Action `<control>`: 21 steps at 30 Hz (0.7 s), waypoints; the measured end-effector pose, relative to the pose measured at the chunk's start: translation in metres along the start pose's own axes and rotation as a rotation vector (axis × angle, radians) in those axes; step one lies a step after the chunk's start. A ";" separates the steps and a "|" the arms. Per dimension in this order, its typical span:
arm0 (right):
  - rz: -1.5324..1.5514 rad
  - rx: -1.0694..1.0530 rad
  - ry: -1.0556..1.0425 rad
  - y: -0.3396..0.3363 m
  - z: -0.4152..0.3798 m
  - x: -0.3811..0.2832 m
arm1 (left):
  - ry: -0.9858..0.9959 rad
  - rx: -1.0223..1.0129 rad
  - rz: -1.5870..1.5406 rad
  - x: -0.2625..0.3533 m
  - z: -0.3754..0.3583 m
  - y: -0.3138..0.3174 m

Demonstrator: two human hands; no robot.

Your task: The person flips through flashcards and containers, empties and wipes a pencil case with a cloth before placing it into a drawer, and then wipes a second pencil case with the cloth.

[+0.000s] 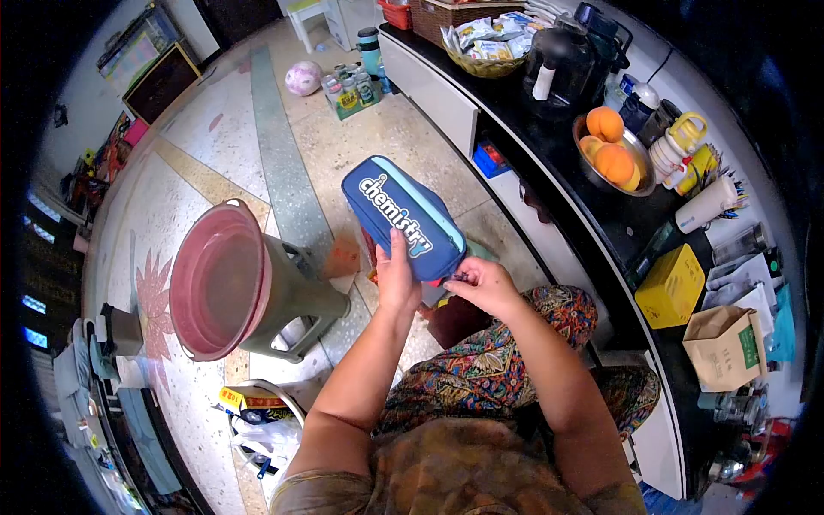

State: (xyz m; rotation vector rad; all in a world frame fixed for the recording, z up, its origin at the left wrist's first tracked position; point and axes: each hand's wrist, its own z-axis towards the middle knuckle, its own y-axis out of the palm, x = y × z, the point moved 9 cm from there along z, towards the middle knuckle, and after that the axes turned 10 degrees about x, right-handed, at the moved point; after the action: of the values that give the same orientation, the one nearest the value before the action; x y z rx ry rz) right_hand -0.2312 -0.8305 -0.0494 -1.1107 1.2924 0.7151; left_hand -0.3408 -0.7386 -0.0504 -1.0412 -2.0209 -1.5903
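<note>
A dark blue pencil case (390,197) with "chemistry" in white letters and a light blue zip strip is held up in front of me. My left hand (397,273) grips its lower side, thumb across the lettered face and the other fingers behind. At the near right corner of the case, my right hand (482,285) pinches a small dark piece, perhaps the zip end; its exact form is too small to make out. Below the case, partly hidden by it and my hands, are some red and dark items.
To the left a pink basin (219,279) rests on a green stool (313,318). A bin (296,403) with a plastic bag stands nearer me. Along the right runs a black counter (549,154) with a bowl of oranges (614,161), a yellow box (671,287) and a paper bag (721,348).
</note>
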 end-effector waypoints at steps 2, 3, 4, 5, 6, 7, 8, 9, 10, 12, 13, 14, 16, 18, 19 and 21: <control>-0.237 0.122 -0.164 -0.009 -0.003 -0.018 | -0.051 0.019 -0.005 -0.006 0.000 -0.003; -0.235 0.123 -0.162 -0.010 -0.005 -0.021 | -0.098 0.037 -0.014 -0.010 0.000 -0.005; -0.303 0.157 -0.211 -0.012 -0.006 -0.028 | -0.098 0.037 -0.011 -0.010 0.002 -0.008; -0.372 0.190 -0.260 -0.014 -0.007 -0.034 | -0.189 0.017 0.001 -0.017 0.002 -0.009; -0.370 0.189 -0.258 -0.014 -0.007 -0.034 | -0.280 -0.001 0.014 -0.024 0.001 -0.010; -0.423 0.181 -0.340 -0.011 -0.009 -0.041 | -0.280 0.001 0.016 -0.023 0.001 -0.013; -0.477 0.173 -0.421 -0.009 -0.011 -0.047 | -0.330 -0.008 0.052 -0.025 -0.002 -0.011; -0.473 0.174 -0.418 -0.008 -0.012 -0.048 | -0.382 -0.018 0.089 -0.028 -0.005 -0.011; -0.498 0.170 -0.465 -0.006 -0.016 -0.054 | -0.384 -0.017 0.093 -0.030 -0.006 -0.014; -0.521 0.166 -0.509 -0.004 -0.018 -0.057 | -0.446 -0.034 0.248 -0.039 -0.010 -0.020; -0.578 0.144 -0.560 0.001 -0.019 -0.058 | -0.448 -0.033 0.251 -0.040 -0.012 -0.020; -0.635 0.123 -0.611 0.005 -0.021 -0.061 | -0.457 -0.015 0.233 -0.041 -0.016 -0.019; -0.689 0.092 -0.620 0.010 -0.024 -0.066 | -0.464 -0.007 0.152 -0.055 -0.017 -0.019; -0.742 0.058 -0.628 0.015 -0.026 -0.067 | -0.451 0.006 0.108 -0.059 -0.019 -0.016; -0.730 0.078 -0.656 0.015 -0.027 -0.069 | -0.436 0.018 0.060 -0.058 -0.019 -0.015; -0.716 0.100 -0.682 0.016 -0.029 -0.071 | -0.454 0.026 0.061 -0.059 -0.017 -0.021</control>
State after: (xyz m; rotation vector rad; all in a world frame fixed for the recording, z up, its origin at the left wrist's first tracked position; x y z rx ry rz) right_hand -0.2697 -0.8399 0.0184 -1.0213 0.3031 0.4113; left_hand -0.3193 -0.7757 -0.0994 -1.5501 -2.2536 -1.3828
